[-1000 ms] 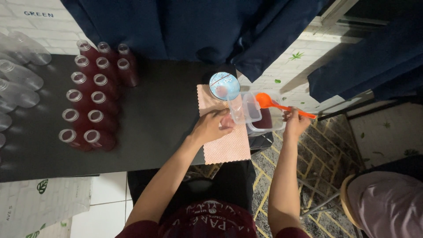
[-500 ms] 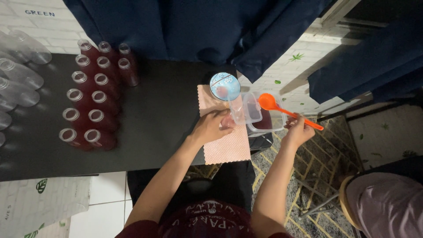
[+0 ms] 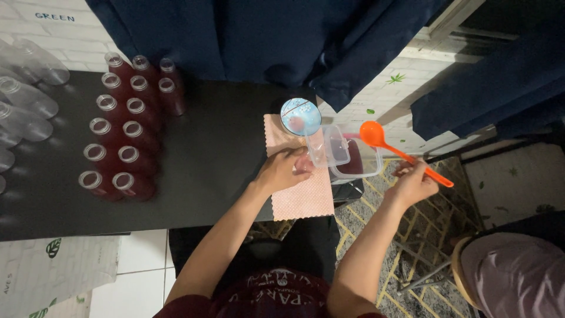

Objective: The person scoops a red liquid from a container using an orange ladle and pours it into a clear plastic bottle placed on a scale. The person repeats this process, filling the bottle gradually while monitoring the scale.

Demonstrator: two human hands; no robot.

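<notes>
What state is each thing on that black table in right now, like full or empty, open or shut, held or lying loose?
Red bottles: filled with dark red liquid, uncapped, upright in rows.
Clear bottles: empty, at the table's left end.
Orange ladle: held by the right hand, lifted above the tub.
Plastic tub: open, red liquid inside.
Small clear cup: steadied by the left hand, on the pink cloth.

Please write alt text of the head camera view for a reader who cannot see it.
The right hand lifts an orange ladle over a clear container of red liquid, while the left hand holds a small bottle on a pink cloth.
</notes>
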